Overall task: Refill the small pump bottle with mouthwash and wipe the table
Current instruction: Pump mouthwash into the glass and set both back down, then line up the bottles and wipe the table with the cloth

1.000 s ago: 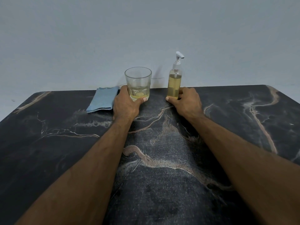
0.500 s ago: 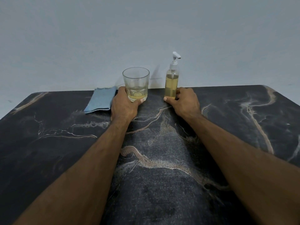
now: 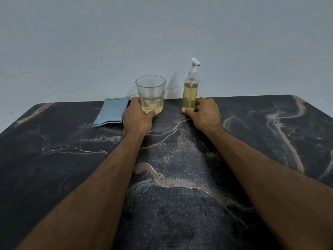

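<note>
A clear glass tumbler (image 3: pixel 151 91) with a little yellow mouthwash in its bottom stands upright at the far middle of the dark marble table (image 3: pixel 180 177). My left hand (image 3: pixel 137 118) is wrapped around its base. To its right stands a small clear pump bottle (image 3: pixel 190 92) with a white pump head, nearly full of yellow liquid. My right hand (image 3: pixel 204 114) grips the bottle's lower part. A folded light blue cloth (image 3: pixel 111 111) lies flat just left of my left hand.
A plain pale wall rises right behind the table's far edge. The table's corners are rounded, and its left and right edges slope toward me.
Both hands keep their hold on the glass and the bottle; they and the objects have shifted only slightly in the view.
</note>
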`<action>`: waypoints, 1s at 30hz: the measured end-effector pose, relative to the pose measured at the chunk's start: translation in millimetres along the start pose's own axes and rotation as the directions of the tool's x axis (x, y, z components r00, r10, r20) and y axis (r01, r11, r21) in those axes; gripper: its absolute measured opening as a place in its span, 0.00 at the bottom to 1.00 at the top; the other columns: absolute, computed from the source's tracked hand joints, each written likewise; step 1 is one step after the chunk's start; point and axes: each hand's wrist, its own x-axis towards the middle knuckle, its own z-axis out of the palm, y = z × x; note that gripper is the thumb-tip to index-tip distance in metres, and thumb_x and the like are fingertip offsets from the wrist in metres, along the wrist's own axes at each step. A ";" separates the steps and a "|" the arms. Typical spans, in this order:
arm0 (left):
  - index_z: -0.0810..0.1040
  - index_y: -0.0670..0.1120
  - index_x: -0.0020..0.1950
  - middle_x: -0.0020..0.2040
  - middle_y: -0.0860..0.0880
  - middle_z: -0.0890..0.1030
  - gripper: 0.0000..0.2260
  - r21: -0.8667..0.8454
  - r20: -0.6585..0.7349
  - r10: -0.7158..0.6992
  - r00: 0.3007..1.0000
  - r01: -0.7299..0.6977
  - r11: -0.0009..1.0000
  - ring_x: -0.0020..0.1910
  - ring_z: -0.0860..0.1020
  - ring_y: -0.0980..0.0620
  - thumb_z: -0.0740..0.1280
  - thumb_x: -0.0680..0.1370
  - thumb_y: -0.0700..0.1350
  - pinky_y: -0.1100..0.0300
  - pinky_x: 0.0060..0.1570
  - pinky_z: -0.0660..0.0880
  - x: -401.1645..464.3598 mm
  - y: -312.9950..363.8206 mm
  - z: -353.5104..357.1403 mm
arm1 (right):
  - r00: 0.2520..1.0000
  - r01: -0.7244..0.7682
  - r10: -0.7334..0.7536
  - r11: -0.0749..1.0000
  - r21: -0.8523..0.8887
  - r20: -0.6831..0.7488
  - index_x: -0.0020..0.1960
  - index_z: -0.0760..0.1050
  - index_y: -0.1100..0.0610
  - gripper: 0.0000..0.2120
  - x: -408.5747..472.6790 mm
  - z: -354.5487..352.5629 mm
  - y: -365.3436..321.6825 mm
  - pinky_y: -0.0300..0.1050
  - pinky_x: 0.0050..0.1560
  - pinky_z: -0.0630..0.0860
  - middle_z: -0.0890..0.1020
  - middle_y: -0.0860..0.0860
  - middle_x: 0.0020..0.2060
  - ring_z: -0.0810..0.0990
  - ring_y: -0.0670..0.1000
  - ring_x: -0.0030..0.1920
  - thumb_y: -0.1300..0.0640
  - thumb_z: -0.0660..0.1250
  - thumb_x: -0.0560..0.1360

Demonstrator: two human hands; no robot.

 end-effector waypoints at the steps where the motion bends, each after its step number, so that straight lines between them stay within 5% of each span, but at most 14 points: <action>1: 0.72 0.44 0.64 0.61 0.46 0.80 0.28 -0.002 0.002 -0.001 1.000 0.001 1.000 0.59 0.78 0.46 0.78 0.69 0.51 0.54 0.57 0.74 -0.4 0.3 -0.5 | 1.000 -0.002 0.002 1.000 0.001 0.001 0.58 0.79 0.55 0.24 -0.1 -0.1 0.0 0.52 0.54 0.79 0.81 0.54 0.54 0.79 0.54 0.53 0.39 0.72 0.72; 7: 0.66 0.42 0.70 0.66 0.44 0.77 0.36 -0.015 0.066 0.003 0.998 -0.002 1.000 0.64 0.75 0.45 0.79 0.68 0.49 0.57 0.60 0.71 -10.0 6.0 -11.2 | 1.000 -0.001 0.001 0.996 0.084 -0.007 0.70 0.67 0.57 0.36 -8.8 -4.5 1.2 0.55 0.57 0.76 0.79 0.55 0.55 0.77 0.55 0.57 0.42 0.76 0.69; 12: 0.58 0.41 0.76 0.72 0.41 0.69 0.42 0.006 0.186 -0.041 0.982 0.040 0.999 0.70 0.69 0.44 0.77 0.70 0.50 0.48 0.69 0.68 -28.6 16.2 -38.1 | 0.995 -0.014 -0.010 0.969 0.246 0.098 0.77 0.56 0.54 0.45 -30.5 -28.4 1.7 0.52 0.66 0.72 0.73 0.57 0.64 0.74 0.54 0.63 0.47 0.77 0.69; 21: 0.62 0.47 0.74 0.71 0.45 0.71 0.34 0.132 0.286 0.115 0.951 -0.158 0.979 0.68 0.71 0.47 0.73 0.74 0.54 0.47 0.66 0.71 -129.7 50.0 -65.2 | 0.993 0.082 -0.099 0.965 0.250 0.058 0.67 0.71 0.55 0.19 -123.0 -92.6 5.4 0.47 0.59 0.76 0.77 0.53 0.57 0.76 0.48 0.55 0.54 0.68 0.78; 30: 0.67 0.48 0.71 0.68 0.47 0.73 0.26 0.160 0.405 0.308 0.861 -0.399 0.903 0.67 0.72 0.48 0.70 0.76 0.53 0.46 0.65 0.71 -240.8 100.6 -65.9 | 0.985 0.165 -0.147 0.953 0.253 -0.088 0.53 0.77 0.53 0.05 -235.2 -157.1 35.9 0.29 0.43 0.71 0.79 0.47 0.46 0.77 0.42 0.44 0.55 0.67 0.78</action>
